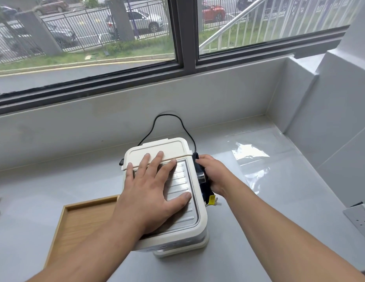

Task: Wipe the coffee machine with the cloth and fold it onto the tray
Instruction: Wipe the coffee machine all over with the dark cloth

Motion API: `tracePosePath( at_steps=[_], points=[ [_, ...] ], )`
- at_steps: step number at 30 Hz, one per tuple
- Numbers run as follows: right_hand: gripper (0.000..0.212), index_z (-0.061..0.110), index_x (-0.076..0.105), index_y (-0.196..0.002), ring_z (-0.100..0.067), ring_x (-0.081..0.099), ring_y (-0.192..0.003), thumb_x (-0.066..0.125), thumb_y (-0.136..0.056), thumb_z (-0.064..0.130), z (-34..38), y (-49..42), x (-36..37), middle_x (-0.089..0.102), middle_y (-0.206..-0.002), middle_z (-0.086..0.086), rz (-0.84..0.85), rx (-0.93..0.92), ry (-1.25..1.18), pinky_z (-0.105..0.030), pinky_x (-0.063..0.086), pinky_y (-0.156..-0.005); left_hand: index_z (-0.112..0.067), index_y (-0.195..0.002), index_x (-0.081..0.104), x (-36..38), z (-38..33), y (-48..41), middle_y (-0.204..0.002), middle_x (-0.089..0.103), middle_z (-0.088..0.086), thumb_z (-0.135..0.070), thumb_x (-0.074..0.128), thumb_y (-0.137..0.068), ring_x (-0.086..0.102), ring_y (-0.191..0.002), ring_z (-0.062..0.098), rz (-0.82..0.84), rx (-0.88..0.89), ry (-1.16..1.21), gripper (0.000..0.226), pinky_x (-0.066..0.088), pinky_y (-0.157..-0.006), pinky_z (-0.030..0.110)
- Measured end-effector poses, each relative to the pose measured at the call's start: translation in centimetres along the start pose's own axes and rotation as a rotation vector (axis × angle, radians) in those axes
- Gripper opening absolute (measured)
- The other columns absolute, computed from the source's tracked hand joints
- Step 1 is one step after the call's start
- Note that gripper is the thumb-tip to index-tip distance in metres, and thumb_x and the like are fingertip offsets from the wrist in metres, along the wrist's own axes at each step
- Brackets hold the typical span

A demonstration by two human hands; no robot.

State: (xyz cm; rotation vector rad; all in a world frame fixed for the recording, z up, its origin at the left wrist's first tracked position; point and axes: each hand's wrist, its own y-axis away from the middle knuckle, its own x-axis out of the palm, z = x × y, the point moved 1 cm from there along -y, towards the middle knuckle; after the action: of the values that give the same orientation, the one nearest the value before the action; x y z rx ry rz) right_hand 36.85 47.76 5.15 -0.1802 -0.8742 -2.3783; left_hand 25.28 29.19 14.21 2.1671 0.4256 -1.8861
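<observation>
Coffee machine braced, cloth on its right side

Coffee machine [173, 192], cream with ribbed metal top, stands on grey counter [279, 200] below window [177, 37]. Left hand [151, 192] lies flat and spread on the top, gripping nothing. Right hand [213, 174] closes around dark cloth [204, 186], pressing it against machine's right side by a chrome knob [202, 177]; yellow tag [211, 200] hangs from cloth. Wooden tray [75, 220] sits just left of machine. Black cord [167, 117] loops behind.
</observation>
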Motion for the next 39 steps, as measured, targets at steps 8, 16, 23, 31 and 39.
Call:
tracePosePath(
  at_steps=[8, 16, 23, 31, 39],
  points=[
    [0.019, 0.012, 0.064, -0.107, -0.022, 0.065, -0.058, 0.051, -0.094, 0.009, 3.0, 2.3, 1.5, 0.069, -0.074, -0.009, 0.005, -0.119, -0.024, -0.031, 0.053, -0.051, -0.053, -0.159, 0.008, -0.2, -0.2, 0.0, -0.174, -0.002, -0.018, -0.102, 0.016, -0.073, -0.014, -0.159, 0.012, 0.008, -0.015, 0.009, 0.1, -0.01, -0.127, 0.053],
    [0.017, 0.019, 0.065, -0.084, -0.023, 0.059, -0.063, 0.052, -0.079, 0.009, 6.5, 3.1, 3.4, 0.065, -0.073, -0.005, -0.035, -0.262, -0.067, -0.029, 0.049, -0.056, -0.052, -0.16, 0.01, -0.3, -0.1, 0.0, -0.174, -0.003, -0.017, -0.1, 0.021, -0.074, -0.015, -0.159, 0.012, 0.02, -0.019, 0.023, 0.099, -0.012, -0.127, 0.054],
    [0.021, 0.036, 0.074, -0.082, -0.009, 0.062, -0.083, 0.062, -0.073, 0.02, 9.4, 4.6, 8.6, 0.066, -0.084, 0.013, -0.095, -0.702, 1.025, -0.024, 0.048, -0.071, -0.05, -0.158, 0.02, -0.5, -0.1, 0.0, -0.174, 0.008, -0.012, -0.097, 0.024, -0.076, -0.01, -0.16, 0.017, 0.017, 0.003, 0.043, 0.095, -0.013, -0.126, 0.056],
    [0.028, 0.031, 0.081, -0.092, -0.002, 0.06, -0.079, 0.063, -0.082, 0.012, 9.7, 4.9, 11.9, 0.064, -0.082, 0.017, 0.039, -0.641, 1.278, -0.012, 0.039, -0.063, -0.039, -0.144, 0.039, -0.7, -0.1, 0.2, -0.161, 0.029, 0.001, -0.092, 0.036, -0.075, 0.009, -0.156, 0.023, -0.039, 0.005, 0.149, 0.087, -0.006, -0.128, 0.054],
    [0.023, 0.033, 0.081, -0.091, 0.0, 0.068, -0.077, 0.069, -0.086, 0.014, 8.0, 5.0, 15.8, 0.077, -0.086, 0.014, 0.149, -0.526, 1.12, -0.012, 0.051, -0.068, -0.019, -0.096, 0.048, -1.2, 1.0, 0.7, -0.104, 0.04, -0.003, -0.056, 0.037, -0.088, 0.036, -0.107, 0.026, -0.317, -0.201, 0.366, 0.039, 0.041, -0.096, 0.045]
  ],
)
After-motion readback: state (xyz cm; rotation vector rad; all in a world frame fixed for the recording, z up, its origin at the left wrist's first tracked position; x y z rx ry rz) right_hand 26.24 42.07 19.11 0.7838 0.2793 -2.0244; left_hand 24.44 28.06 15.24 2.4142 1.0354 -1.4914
